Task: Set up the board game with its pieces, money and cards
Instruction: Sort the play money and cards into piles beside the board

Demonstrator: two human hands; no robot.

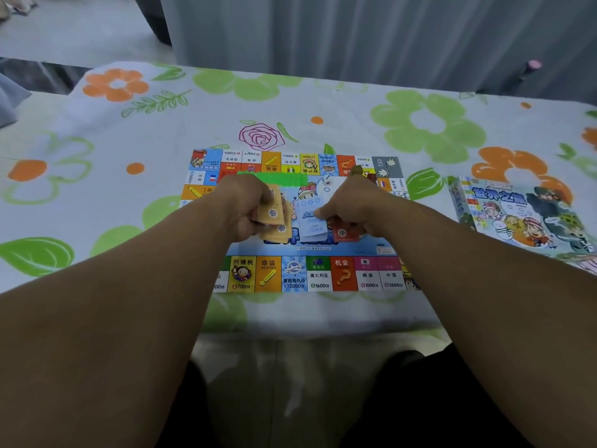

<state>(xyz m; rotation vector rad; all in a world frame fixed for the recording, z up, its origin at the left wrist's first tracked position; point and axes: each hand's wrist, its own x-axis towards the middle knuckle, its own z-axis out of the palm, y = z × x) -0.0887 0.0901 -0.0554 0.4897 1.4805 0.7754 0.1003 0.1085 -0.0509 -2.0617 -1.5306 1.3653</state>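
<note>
While I sort the money over the middle of the board (323, 276), my left grip (255, 205) is curled round a loose fan of tan notes (273, 218), their free ends spreading toward the centre. My right grip (352, 208) is clamped on a red note (342, 233) tucked under the palm, with the forefinger stretched out to the left.

That forefinger reaches the pale blue notes (311, 223), which sit between my two grips, just beside the right one and a little apart from the tan fan. Their long axis runs roughly away from me, across the board's width. I cannot tell whether they lie flat on the board or hang from my fingertip and thumb.

Judging by this, the right grip is the nearer one and should handle the blue notes, drawing them left to right or laying them down lengthwise.

A strip of green notes (281, 180) already lies on the board beyond my left grip, and a white die (326, 180) rests near it. The game box (517, 215) sits well apart to the right on the flowered surface (129, 189).
</note>
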